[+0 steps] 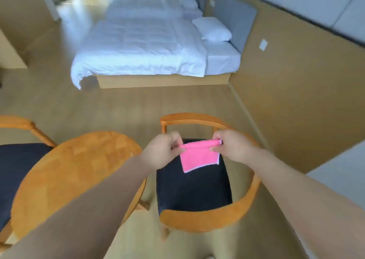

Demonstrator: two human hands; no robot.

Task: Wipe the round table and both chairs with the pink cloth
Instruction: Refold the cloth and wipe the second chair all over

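A small pink cloth [198,157] with a white edge hangs folded in the air over the dark seat of the right wooden chair [194,189]. My left hand [163,150] pinches its top left corner and my right hand [231,146] pinches its top right corner. The round wooden table [75,171] stands to the left, partly covered by my left forearm. The second chair [17,160], also with a dark seat, is at the far left, only partly in view.
A bed [150,47] with white duvet and pillows stands further back across the wooden floor. A wood-panelled wall [296,92] runs along the right. A white surface [343,175] shows at the right edge.
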